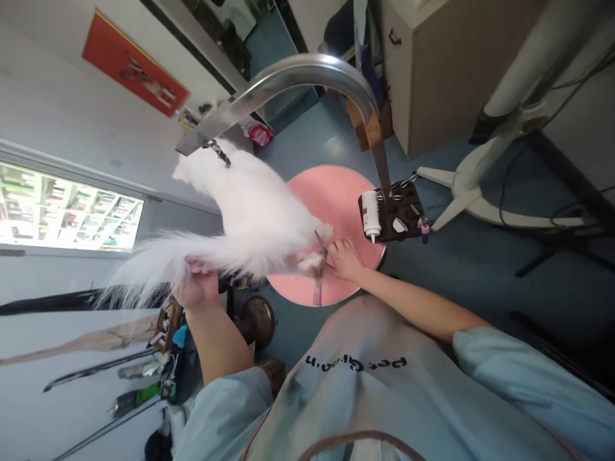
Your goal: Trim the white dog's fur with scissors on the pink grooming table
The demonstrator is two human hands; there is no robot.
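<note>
On the round pink worktop (341, 192), in the head view, a white dog (259, 198) is under a curved metal arm (307, 67). The left hand (196, 287) is curled beneath the dog's long-haired tail (144, 264), holding it. The right hand (344, 259) has its fingers bent around scissors (319, 239), right beside the fur near the dog's feet. At the worktop's right edge, a dark tray (408, 211) bears 1 white bottle (371, 214).
</note>
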